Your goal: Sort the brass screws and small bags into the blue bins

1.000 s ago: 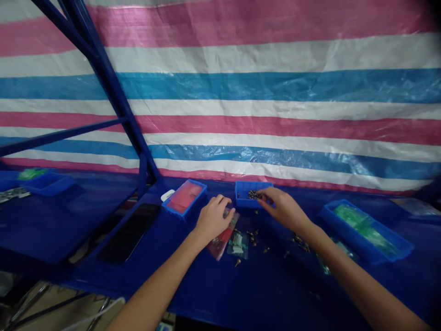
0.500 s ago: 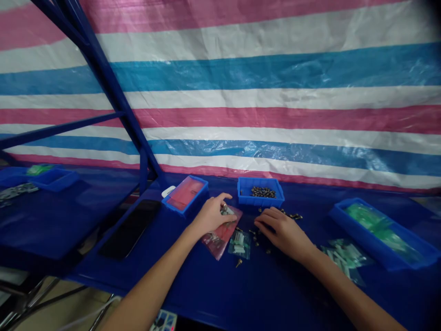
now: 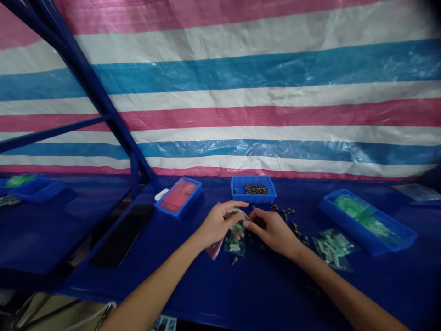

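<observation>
My left hand (image 3: 220, 223) is closed round a small clear bag of parts, above a pink bag (image 3: 214, 249). My right hand (image 3: 272, 228) meets it from the right, thumb and fingers pinched at the bag's edge; whatever lies between those fingertips is too small to make out. Beneath the hands is a clear packet with white pieces (image 3: 234, 247). A loose brass-coloured screw (image 3: 234, 260) lies in front of it. More screws (image 3: 299, 232) are scattered right of my right hand. Behind the hands stands a blue tray (image 3: 254, 198) holding many screws.
A blue tray with pink bags (image 3: 179, 197) and a black phone-like slab (image 3: 122, 236) are on the left. To the right are clear packets of white pieces (image 3: 333, 248) and a blue tray with green bags (image 3: 368, 223). A blue metal frame (image 3: 99, 99) rises at left.
My hands have come together over the packet, the left moving right with its small bag and the right moving left to that bag's edge. The view has shifted slightly.
</observation>
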`<state>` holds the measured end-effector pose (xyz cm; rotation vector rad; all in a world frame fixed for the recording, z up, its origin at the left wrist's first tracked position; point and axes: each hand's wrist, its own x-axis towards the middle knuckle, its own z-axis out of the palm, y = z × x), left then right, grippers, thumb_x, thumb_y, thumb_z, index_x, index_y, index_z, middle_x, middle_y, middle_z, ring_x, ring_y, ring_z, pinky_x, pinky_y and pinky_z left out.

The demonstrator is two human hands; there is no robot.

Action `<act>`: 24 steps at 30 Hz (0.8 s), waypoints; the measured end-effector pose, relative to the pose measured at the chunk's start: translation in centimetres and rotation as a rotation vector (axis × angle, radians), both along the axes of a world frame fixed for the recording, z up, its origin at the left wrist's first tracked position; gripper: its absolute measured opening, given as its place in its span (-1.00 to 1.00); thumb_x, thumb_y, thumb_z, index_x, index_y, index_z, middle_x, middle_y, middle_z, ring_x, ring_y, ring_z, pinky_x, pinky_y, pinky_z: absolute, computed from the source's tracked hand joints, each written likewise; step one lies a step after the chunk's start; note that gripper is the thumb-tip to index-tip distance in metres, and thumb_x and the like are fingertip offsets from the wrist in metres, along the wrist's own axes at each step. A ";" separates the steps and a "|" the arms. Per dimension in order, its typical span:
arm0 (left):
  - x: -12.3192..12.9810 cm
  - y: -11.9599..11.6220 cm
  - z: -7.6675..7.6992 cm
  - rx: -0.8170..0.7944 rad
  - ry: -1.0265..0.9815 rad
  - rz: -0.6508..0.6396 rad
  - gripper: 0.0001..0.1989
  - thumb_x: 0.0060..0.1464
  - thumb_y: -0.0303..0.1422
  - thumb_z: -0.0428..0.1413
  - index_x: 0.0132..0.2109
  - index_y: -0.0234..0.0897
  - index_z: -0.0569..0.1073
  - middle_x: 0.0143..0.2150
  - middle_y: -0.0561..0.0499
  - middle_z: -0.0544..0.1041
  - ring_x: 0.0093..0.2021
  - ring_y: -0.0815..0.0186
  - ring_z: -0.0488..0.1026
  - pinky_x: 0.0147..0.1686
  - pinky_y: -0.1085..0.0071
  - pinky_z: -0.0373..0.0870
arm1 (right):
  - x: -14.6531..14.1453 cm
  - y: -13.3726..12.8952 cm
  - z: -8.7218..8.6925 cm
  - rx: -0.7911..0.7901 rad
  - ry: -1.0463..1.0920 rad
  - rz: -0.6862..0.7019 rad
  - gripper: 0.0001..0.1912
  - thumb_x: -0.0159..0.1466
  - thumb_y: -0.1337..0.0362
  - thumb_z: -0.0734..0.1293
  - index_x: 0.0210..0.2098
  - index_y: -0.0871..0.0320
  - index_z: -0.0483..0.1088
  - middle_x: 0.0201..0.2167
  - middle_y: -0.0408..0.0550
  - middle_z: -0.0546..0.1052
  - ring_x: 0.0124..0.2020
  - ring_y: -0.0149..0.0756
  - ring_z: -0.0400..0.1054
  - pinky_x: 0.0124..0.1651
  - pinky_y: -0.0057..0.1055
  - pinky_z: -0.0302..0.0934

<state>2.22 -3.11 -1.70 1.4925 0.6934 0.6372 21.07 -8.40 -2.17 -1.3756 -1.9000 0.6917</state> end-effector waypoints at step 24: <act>-0.6 0.6 0.3 0.873 0.152 0.187 -0.86 0.12 -0.48 0.17 -0.41 -0.23 0.52 -0.17 -0.01 0.57 -0.08 0.23 0.40 -0.07 0.30 0.35 | 1.2 0.1 0.1 0.483 -0.242 0.092 -0.87 0.34 0.38 0.25 -0.17 0.08 0.39 -0.08 0.00 0.49 -0.07 -0.18 0.32 -0.01 -0.19 0.22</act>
